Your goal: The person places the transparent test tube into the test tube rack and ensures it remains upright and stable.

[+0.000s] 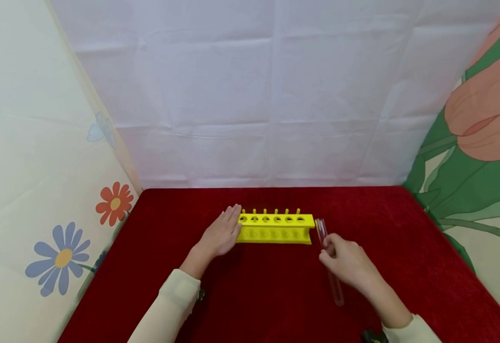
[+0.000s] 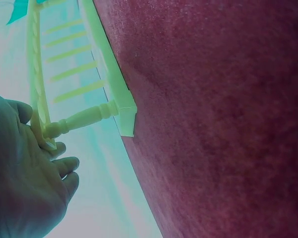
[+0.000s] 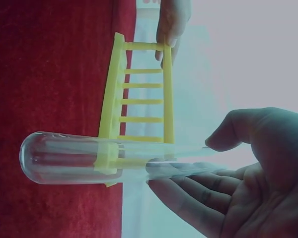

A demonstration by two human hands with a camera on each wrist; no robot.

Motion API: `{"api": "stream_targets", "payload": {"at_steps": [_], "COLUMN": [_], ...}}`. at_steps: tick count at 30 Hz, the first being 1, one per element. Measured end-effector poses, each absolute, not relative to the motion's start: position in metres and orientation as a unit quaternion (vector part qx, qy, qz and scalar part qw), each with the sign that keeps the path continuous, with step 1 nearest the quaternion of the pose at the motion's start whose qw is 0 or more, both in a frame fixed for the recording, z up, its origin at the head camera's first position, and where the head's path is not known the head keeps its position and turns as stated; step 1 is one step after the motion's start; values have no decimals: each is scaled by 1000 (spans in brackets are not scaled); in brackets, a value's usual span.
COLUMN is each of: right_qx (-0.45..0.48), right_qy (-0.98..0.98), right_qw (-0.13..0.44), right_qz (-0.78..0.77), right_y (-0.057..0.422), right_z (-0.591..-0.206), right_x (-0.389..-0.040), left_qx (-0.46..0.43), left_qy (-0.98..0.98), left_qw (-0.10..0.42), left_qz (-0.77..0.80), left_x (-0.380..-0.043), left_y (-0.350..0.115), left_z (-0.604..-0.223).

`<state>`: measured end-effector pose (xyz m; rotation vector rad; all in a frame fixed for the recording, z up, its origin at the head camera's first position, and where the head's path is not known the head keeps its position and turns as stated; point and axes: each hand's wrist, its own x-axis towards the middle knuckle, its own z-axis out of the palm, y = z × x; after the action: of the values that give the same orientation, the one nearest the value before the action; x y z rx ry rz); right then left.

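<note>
A yellow test tube rack (image 1: 275,220) stands upright, its row of round holes uncovered and no tube in them. My left hand (image 1: 224,232) is at the rack's left end, and in the left wrist view thumb and fingers lie on either side of the end of the top plate. With my right hand (image 1: 348,259) I pinch a clear glass test tube (image 3: 69,158) between thumb and fingers, near its upper part. The tube's rounded end points down toward the table, just off the rack's right end. Its rim is hidden by my fingers and glare in the right wrist view.
A dark red cloth (image 1: 258,290) covers the table under the rack. Behind the table hangs a creased white sheet (image 1: 232,95). Flower-printed cloths flank it, daisies (image 1: 63,257) on the left and a large pink bloom (image 1: 490,109) on the right.
</note>
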<state>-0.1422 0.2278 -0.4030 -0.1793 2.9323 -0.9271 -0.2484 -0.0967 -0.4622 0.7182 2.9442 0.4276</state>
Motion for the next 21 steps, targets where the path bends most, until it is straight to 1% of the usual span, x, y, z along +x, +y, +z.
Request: {"api": "stream_targets", "payload": {"at_steps": [21], "right_qx": [-69], "right_qy": [951], "right_qw": [-17], "right_qz": [-302], "right_y": [219], "right_z": [-398], "right_x": [-144], "left_qx": [234], "left_qy": [961], "left_qw": [36], "left_qz": [141], "left_x": [-249], "left_y": [-97], "left_z": [-464]}}
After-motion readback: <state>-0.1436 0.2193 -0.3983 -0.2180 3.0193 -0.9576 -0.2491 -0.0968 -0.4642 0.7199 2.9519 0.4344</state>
